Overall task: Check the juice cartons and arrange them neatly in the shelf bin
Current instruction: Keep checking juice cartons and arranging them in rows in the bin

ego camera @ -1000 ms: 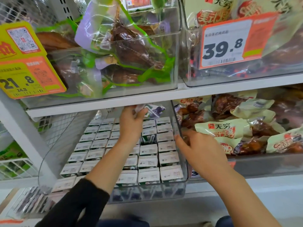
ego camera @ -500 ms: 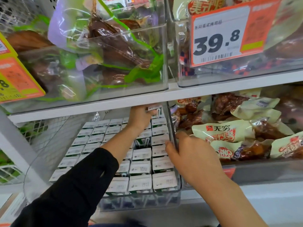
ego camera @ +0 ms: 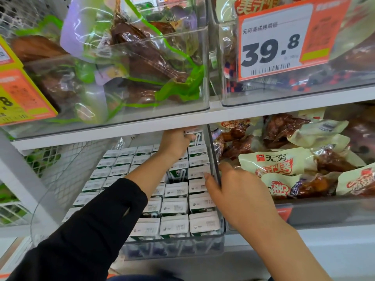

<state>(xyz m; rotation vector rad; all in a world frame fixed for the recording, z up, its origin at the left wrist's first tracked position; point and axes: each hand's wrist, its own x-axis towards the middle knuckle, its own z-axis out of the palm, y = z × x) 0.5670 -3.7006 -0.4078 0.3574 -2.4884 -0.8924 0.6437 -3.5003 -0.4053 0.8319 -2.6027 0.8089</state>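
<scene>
The shelf bin (ego camera: pixel 220 238) sits on the lower shelf, with juice cartons (ego camera: pixel 174 206) in rows inside it. At its back right corner, the left hand (ego camera: pixel 175 142) holds one carton (ego camera: pixel 195 135) above the rows. The right hand (ego camera: pixel 241 191) grips its right wall. Right of it lie snack packets (ego camera: pixel 284 161); above it stands an upper bin (ego camera: pixel 121 82).

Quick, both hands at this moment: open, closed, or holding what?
Left hand: grips a juice carton at the bin's back.
Right hand: fingers curled round the clear bin's side wall.
</scene>
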